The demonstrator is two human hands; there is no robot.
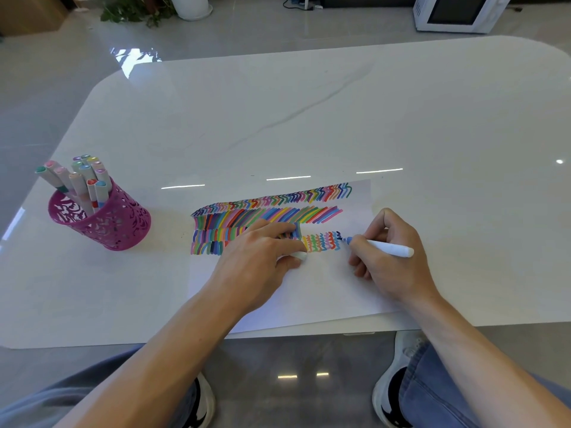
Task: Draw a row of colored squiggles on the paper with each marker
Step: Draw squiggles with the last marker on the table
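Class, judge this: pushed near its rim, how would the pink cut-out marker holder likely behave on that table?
Likely top-heavy: the markers stand well above the pink holder and lean sideways, so a high push may tip it. Pushed low, it would probably slide, since the table looks glossy. Its cut-out wall suggests lightness.

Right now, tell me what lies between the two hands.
Head view: squiggles on the paper lie between the left hand, which pinches a cap, and the right hand gripping the marker.

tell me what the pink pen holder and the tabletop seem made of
Pen holder: probably thin metal or hard plastic, magenta finish, cut-through lace pattern. Tabletop: looks like polished stone or stone-look slab, white with grey veins and sharp glossy reflections.
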